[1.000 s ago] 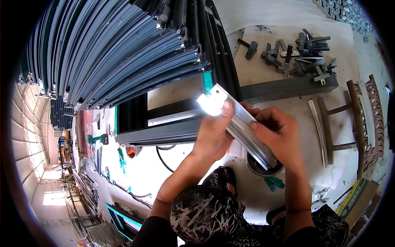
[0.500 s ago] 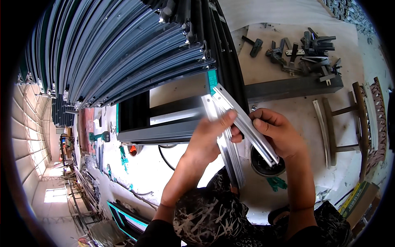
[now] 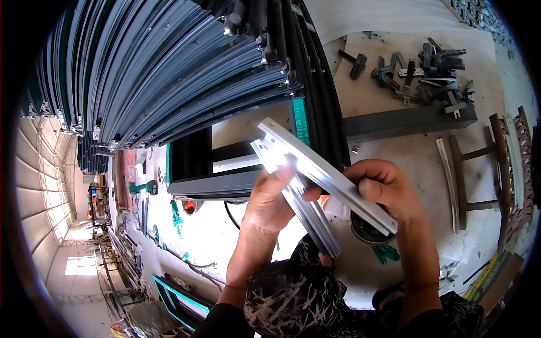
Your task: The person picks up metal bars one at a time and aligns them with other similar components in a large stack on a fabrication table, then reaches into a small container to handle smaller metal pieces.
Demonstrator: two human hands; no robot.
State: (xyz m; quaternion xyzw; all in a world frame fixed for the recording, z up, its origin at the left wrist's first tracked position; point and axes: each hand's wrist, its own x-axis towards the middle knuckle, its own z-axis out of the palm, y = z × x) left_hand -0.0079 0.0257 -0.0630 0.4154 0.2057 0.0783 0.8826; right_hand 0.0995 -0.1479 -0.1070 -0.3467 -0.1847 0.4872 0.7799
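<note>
Two bright silver aluminium profile strips, or small bundles of them, cross at a narrow angle in front of me. My left hand [image 3: 266, 197] is closed round the lower profile strips [image 3: 315, 222], thumb on top, and several lengths seem to lie together there. Fingers and thumb of my right hand [image 3: 389, 186] pinch the upper profile strip [image 3: 344, 188] near its lower end. That strip slants from upper left to lower right, with a hole near its far end. Glare washes out the surfaces by my left thumb. Behind the strips stands a dark window frame [image 3: 225, 183] with green tape.
Stacked dark profiles [image 3: 169, 73] fill the upper left. A heap of black metal handles or latches [image 3: 434, 73] lies at the upper right, beside a dark bar [image 3: 411, 121]. Below the strips sits a dark round bowl [image 3: 369, 230]. A chair-like wooden frame [image 3: 462, 180] is at right, a teal power drill [image 3: 147, 187] at left.
The far ends of the strips have swung left, and the upper strip lies at a flatter slant. My left hand has shifted slightly left and down; the whole view has moved a little.
</note>
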